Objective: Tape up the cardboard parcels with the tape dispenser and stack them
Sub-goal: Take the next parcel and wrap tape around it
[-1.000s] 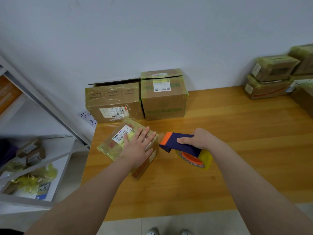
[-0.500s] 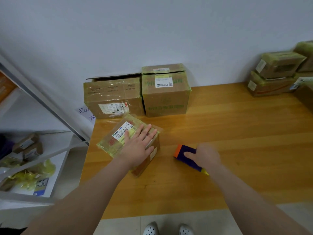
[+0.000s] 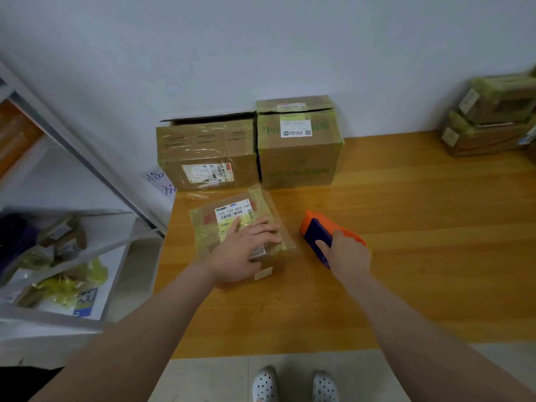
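Under the left hand [image 3: 242, 250] lies the parcel [image 3: 232, 224]; the right hand [image 3: 346, 252] grips the dispenser [image 3: 317, 230].

The small parcel [image 3: 206, 227] is brown cardboard under yellow-green tape, and its white label is printed with black digits and a barcode. The tape dispenser [image 3: 317, 232] is navy blue with a bright orange end. The surface [image 3: 420, 242] is honey-orange wood streaked with grain. Behind, the left box [image 3: 203, 149] is plain brown with a white label. The right box [image 3: 298, 161] shows green lettering and yellow-green tape. The far stack [image 3: 493, 120] is brown and yellow-green too. The shoes [image 3: 265, 382] are white with dark dots. A white note [image 3: 159, 181] bears blue handwriting.
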